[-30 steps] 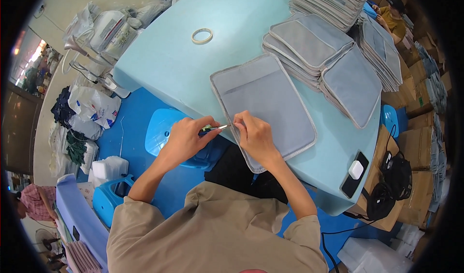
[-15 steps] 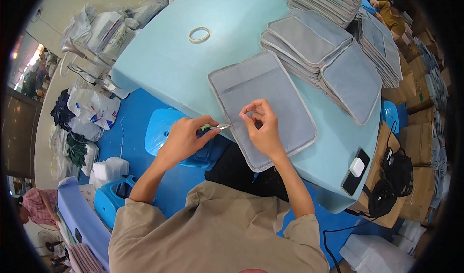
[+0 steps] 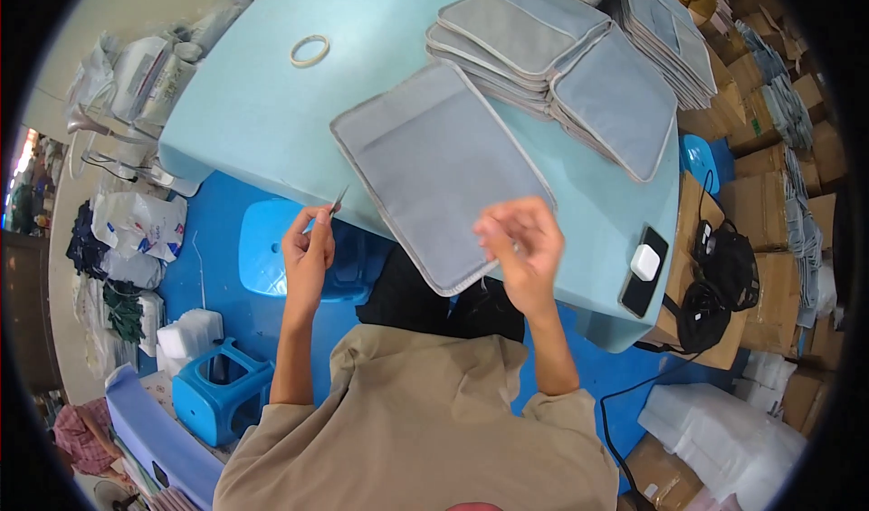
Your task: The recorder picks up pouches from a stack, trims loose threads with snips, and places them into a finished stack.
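Note:
A flat, rectangular grey fabric pouch (image 3: pixel 439 162) with pale edging lies at the table's near edge, its lower corner by my lap. My left hand (image 3: pixel 306 248) is left of it, fingers closed around small thread snips (image 3: pixel 339 201) whose blades point up and away. The blades stand apart from the pouch. Over the pouch's right side hovers my right hand (image 3: pixel 527 253), slightly blurred, fingers curled in toward the thumb. Whatever it pinches, if anything, is too small to make out.
Stacks of similar grey pouches (image 3: pixel 520 36) fill the table's far right. A tape roll (image 3: pixel 310 51) lies far left on the pale blue table (image 3: pixel 235 113). A phone (image 3: pixel 644 271) bearing a white case sits at the right edge. Blue stools (image 3: pixel 217 389) and cardboard boxes (image 3: pixel 760 303) stand around.
My left hand has drawn back from the pouch's edge with the snips, blades now turned upward. My right hand has moved right and toward me across the pouch. The whole view has shifted.

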The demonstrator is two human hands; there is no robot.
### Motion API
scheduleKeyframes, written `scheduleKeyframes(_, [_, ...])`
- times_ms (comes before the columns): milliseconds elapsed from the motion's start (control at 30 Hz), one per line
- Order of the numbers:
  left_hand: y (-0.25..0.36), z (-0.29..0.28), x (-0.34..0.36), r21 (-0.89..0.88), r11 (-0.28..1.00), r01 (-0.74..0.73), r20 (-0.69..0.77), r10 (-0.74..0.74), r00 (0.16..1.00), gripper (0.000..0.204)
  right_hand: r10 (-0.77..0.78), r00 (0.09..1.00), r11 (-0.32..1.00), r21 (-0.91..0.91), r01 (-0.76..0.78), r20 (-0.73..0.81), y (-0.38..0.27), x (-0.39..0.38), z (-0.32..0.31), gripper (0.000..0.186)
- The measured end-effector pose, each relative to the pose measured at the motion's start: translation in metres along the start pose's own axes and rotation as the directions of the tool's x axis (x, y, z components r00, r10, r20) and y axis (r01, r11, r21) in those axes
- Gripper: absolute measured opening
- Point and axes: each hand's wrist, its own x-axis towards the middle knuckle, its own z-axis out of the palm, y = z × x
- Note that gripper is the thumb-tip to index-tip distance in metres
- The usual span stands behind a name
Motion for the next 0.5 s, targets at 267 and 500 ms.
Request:
scheduleKeyframes(267, [-0.034,0.03,-0.024,-0.17,0.98,0.102,-0.012,-0.106,0.994,0.043,0.01,0.935,0.905,-0.394,-0.159,-0.354,0.04,-0.112,-0.03,0.01])
scheduleKeyframes(500, [-0.03,0.045,-0.024,-0.344,0.939,0.018,-0.007,-0.021,1.0,0.036,0.267,0.922,0.951,-0.077,-0.299,-0.282,0.064,-0.105,0.0,0.018])
